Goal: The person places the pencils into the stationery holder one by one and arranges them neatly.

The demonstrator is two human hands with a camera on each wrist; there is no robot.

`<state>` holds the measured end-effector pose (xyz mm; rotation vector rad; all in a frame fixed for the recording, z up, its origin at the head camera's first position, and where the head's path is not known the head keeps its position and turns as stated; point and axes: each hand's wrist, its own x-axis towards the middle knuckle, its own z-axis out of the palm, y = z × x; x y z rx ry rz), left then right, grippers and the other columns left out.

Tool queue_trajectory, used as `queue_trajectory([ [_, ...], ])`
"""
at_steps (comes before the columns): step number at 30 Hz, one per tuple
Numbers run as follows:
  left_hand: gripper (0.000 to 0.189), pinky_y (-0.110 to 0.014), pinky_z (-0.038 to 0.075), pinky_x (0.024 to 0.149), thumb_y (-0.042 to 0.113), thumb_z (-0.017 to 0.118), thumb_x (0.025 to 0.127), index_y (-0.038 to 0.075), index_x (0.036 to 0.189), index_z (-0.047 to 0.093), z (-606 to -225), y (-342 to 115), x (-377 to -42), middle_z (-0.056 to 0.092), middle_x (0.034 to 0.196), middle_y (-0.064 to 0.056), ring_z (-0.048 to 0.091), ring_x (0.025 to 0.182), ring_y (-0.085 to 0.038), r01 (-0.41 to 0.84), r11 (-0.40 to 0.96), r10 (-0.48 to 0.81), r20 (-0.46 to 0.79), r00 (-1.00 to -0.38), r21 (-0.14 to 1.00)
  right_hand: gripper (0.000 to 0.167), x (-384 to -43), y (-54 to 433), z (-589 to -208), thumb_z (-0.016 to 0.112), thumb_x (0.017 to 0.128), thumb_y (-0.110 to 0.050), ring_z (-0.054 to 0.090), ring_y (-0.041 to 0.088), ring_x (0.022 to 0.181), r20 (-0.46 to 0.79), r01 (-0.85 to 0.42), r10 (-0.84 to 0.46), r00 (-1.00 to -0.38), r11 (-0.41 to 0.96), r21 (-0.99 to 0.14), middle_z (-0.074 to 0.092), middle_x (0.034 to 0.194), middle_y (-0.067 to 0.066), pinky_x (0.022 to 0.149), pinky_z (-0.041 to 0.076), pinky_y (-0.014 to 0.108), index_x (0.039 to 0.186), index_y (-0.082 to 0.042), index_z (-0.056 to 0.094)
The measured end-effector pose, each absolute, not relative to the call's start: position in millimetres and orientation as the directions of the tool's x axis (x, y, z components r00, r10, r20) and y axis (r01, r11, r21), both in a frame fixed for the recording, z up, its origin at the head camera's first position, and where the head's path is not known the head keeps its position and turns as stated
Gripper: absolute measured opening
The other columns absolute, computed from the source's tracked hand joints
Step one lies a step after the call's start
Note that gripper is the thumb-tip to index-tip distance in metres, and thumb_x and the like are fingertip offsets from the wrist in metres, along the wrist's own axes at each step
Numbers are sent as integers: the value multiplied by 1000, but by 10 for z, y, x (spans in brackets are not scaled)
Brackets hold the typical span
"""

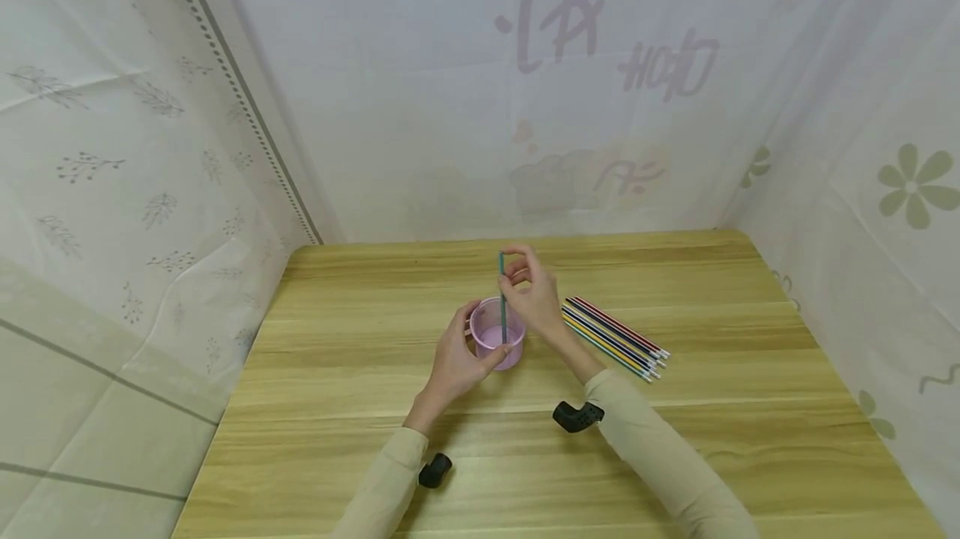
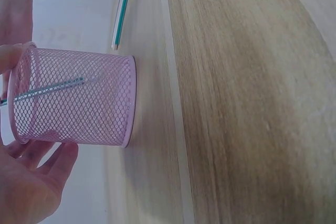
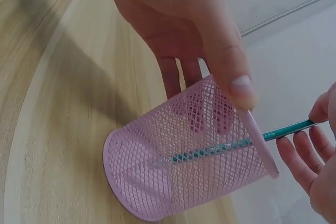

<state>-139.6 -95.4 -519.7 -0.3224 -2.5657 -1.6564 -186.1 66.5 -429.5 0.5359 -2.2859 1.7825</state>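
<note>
A pink wire-mesh pen cup [image 1: 512, 359] stands on the table, with my left hand [image 1: 456, 360] gripping it. The thumb lies at the near rim and the other fingers curve round the far side, as the right wrist view also shows. My right hand [image 1: 534, 297] pinches a green pencil [image 3: 289, 130] by its upper end, above the cup's mouth. Through the mesh [image 2: 79, 114] in the left wrist view, the pencil's lower part shows inside the cup. No other pencil shows in it.
Several striped pencils [image 1: 615, 337] in red, dark blue, yellow and green lie side by side right of the cup, white ends toward the near right. The wooden table [image 1: 337, 406] meets patterned cloth [image 1: 420, 106] at the back and sides. Black devices [image 1: 577, 416] sit at both wrists.
</note>
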Motion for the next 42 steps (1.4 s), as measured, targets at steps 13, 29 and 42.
queue_trajectory([
  [13,88,-53,54,104,27,88,78,5,149,41,-5200,-946,-1411,54,142,-21,56,129,-39,223,351,134,187,-973,909,37,-1993,934,-4352,59,94,9,67,37,80,305,-327,-123,-944,240,-914,61,99,28,61,63,25,131,7,54],
  [29,88,-52,54,105,25,88,77,6,149,42,-5247,-965,-1385,54,141,-19,56,126,-41,220,344,116,191,-975,913,37,-2295,1548,-4696,64,96,-5,68,26,83,234,-237,-50,-971,345,-908,64,101,18,63,64,28,132,-12,60],
  [42,89,-51,55,104,26,89,77,5,149,42,-5258,-945,-1403,53,141,-18,56,126,-40,229,348,116,201,-973,909,39,-2261,2039,-4898,66,92,-4,68,30,89,167,-177,-68,-984,534,-827,68,100,16,72,55,27,131,-10,62],
])
